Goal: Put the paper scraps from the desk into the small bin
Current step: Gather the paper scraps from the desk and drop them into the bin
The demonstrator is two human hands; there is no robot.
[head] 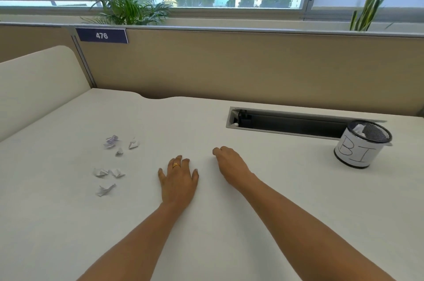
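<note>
Read "476" in white on the dark blue plate (102, 35) up on the tan partition (229, 69), and "BI" in hand-drawn black letters on the white wrap of the small bin (354, 152) (only those two letters facing the camera). Found that bin, black mesh, standing far right on the desk (229, 223), just in front of the right end of the cable slot (286, 123), with a bit of white paper (359, 130) showing inside its rim. Counted six paper scraps (101, 172) lying loose on the left part of the desk, three farther back, three nearer, all apart from both hands. Saw the left hand (177, 179) laid flat on the desk, fingers spread and relaxed, a gold ring (176, 165) on one finger, gripping nothing. Saw the right hand (229, 166) just beside it, knuckles up, fingers loosely curled down to the surface, nothing showing in them. Noted bare white surface between right hand and bin, the cream side divider (39, 78) closing the left edge, the partition closing the back edge past a shallow notch.
</note>
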